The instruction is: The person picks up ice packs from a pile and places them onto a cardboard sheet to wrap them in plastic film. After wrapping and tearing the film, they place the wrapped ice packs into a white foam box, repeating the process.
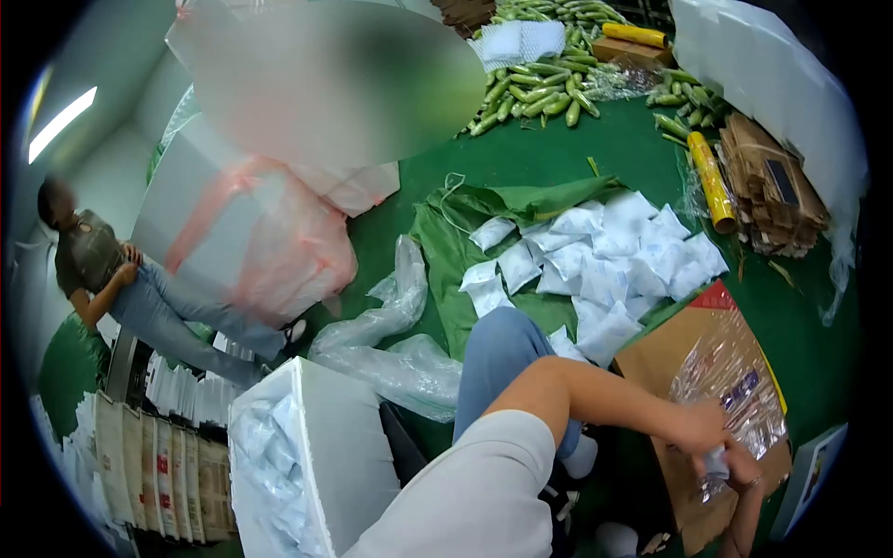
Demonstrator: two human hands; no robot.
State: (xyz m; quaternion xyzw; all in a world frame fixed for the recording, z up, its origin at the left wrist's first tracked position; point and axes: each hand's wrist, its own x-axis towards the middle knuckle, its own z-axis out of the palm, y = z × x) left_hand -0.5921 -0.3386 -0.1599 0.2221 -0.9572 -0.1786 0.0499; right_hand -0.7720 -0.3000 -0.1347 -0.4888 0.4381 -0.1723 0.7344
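My left hand (699, 428) reaches across from the white-sleeved arm to a flattened-looking brown cardboard box (656, 358) at the lower right. Its fingers are closed. Just below it is my right hand (741, 465), also closed, the two nearly touching. Between them shows a bunched, shiny piece of clear plastic film (715, 462), partly hidden by the fingers. More glossy clear plastic (744, 381) lies over the printed side of the box. Beyond my knee, white ice packs (609, 256) are heaped on a green sheet (446, 279).
A white foam box (349, 446) holding packs stands at the lower left, near crumpled plastic (395, 358). A person (98, 260) sits at left. Long green vegetables (530, 88), a yellow roll (712, 181) and stacked flat cardboard (767, 186) lie farther off.
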